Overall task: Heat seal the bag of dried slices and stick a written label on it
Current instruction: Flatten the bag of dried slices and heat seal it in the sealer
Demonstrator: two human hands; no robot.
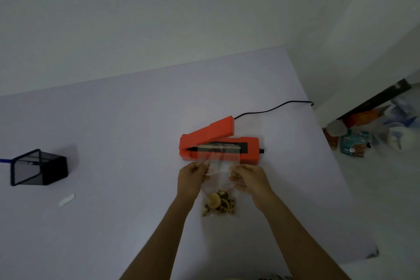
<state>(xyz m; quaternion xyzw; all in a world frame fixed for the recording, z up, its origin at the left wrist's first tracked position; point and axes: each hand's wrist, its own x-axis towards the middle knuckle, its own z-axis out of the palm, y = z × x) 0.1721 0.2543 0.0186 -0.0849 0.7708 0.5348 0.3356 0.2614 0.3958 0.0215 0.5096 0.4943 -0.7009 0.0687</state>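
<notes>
One bag pinched by two hands, across one sealer.

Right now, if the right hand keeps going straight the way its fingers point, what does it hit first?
Probably the red sealer. The right hand pinches the clear bag just short of the base, under the raised lid. Depth is unclear from one view.

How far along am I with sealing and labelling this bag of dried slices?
Done: the dried slices sit at the bottom of the bag, and the orange heat sealer is open. In hand: your left hand and right hand pinch the bag's sides, laying its top across the sealing strip. Left: press the lid down to seal, then write and stick the white label, which lies untouched near the pen holder.
</notes>
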